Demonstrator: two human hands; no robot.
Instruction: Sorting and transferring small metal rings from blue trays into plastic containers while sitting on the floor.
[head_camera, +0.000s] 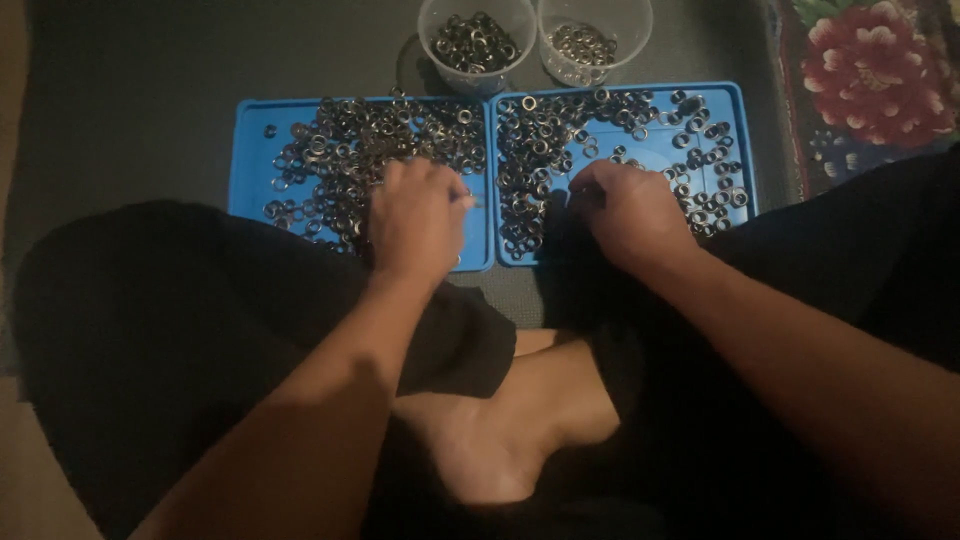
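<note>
While seated cross-legged on dark floor mat (150, 90), working over two blue trays side by side. Left tray (250, 150): dense heap of small metal rings (350, 140), thickest at centre and near edge. Left hand (415, 215) knuckles up on near right part of that tray, fingers curled under, tips seemingly pinched on something small at thumb side; contents not visible, so hold cannot be confirmed. Rings lie just ahead and left of that hand, touching fingertips. Right tray (735, 110): second scatter of rings (540, 130), thinner, bare blue patch mid-tray. Right hand (630, 210) on near middle, fingers folded down, grip likewise hidden; rings flank both sides, nearest cluster left of it. Beyond trays, two clear cups (478, 40) part-filled with rings, well apart from both hands. Far right, floral cloth (870, 80).
</note>
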